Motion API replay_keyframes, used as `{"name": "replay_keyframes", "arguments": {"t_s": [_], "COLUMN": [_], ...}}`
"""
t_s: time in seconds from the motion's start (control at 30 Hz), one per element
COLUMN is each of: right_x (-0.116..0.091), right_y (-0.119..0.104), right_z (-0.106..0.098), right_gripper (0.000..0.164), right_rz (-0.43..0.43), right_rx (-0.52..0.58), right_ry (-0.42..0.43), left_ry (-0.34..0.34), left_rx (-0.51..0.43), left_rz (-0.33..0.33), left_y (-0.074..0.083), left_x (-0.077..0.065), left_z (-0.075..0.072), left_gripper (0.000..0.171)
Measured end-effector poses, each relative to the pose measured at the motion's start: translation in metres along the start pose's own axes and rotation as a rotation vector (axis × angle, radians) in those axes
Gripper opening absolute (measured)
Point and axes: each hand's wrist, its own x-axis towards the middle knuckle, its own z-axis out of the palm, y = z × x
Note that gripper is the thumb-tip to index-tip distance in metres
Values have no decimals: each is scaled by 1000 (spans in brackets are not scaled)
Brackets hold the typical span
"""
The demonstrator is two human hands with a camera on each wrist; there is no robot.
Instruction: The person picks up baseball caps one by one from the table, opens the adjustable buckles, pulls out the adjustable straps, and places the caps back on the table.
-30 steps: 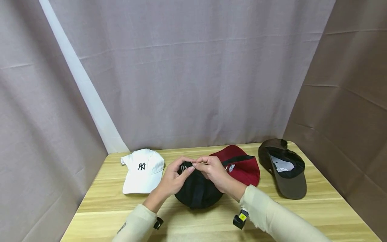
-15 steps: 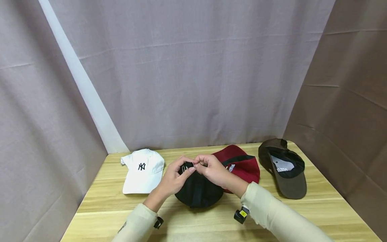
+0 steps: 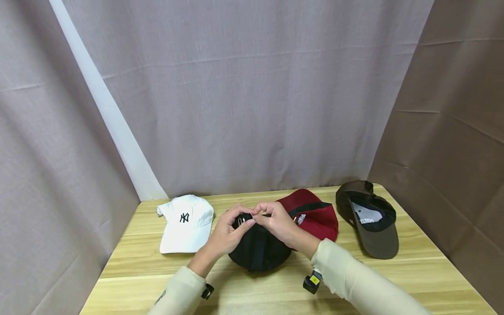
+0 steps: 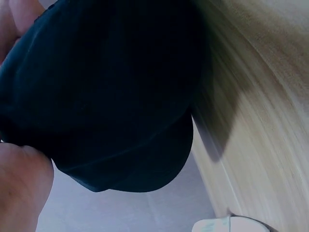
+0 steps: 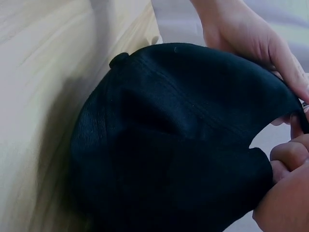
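Observation:
In the middle of the table a black baseball cap [image 3: 257,253] is held with its crown toward me and its rear opening at the top. My left hand [image 3: 226,231] grips the rim of that opening between thumb and fingers. Close against it, my right hand [image 3: 278,222] has thumb and forefinger pinched together at the cap's back strap [image 5: 305,120]. The fingertips of both hands nearly meet there and hide most of the strap. In the left wrist view the dark crown fills much of the picture, with the left thumb [image 4: 24,176] at its edge.
A white cap [image 3: 187,229] with a dark NY emblem sits to the left on the wooden table [image 3: 138,271]. Just behind the right hand lies a red cap [image 3: 320,221]. Further right, a brown cap [image 3: 379,240] rests with its inside showing. Grey curtains [image 3: 236,109] stand behind.
The right hand has shifted slightly while pinching at the strap. The left hand and the black cap keep nearly the same place; the other caps stay put.

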Motion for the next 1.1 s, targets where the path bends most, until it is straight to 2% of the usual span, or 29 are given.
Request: {"name": "replay_keyframes", "arguments": {"t_s": [0.23, 0.37, 0.5, 0.63, 0.77, 0.87, 0.97, 1.1], "right_x": [1, 1, 1, 5, 9, 10, 10, 8], "right_y": [2, 2, 0, -5, -10, -13, -13, -10], "right_z": [2, 3, -1, -7, -10, -10, -9, -7], "right_gripper": [22, 24, 24, 19, 11, 9, 12, 19], "right_rz": [51, 57, 63, 115, 217, 269, 274, 238], "right_rx": [33, 91, 75, 11, -12, -2, 2, 12], "right_ry": [59, 22, -55, -132, -167, -151, -123, -116], "left_ry": [10, 17, 30, 54, 73, 97, 125, 148], "left_rx": [-2, 6, 29, 50, 73, 67, 49, 24], "left_rz": [40, 52, -25, -99, -62, -12, 25, 39], "left_y": [-3, -4, -3, -1, -1, -3, -6, -7], "left_x": [-1, 0, -1, -2, -3, -3, -3, -5], "left_z": [0, -1, -2, -3, -3, -2, -1, 1], "left_gripper": [25, 26, 24, 19, 13, 10, 12, 15]}}
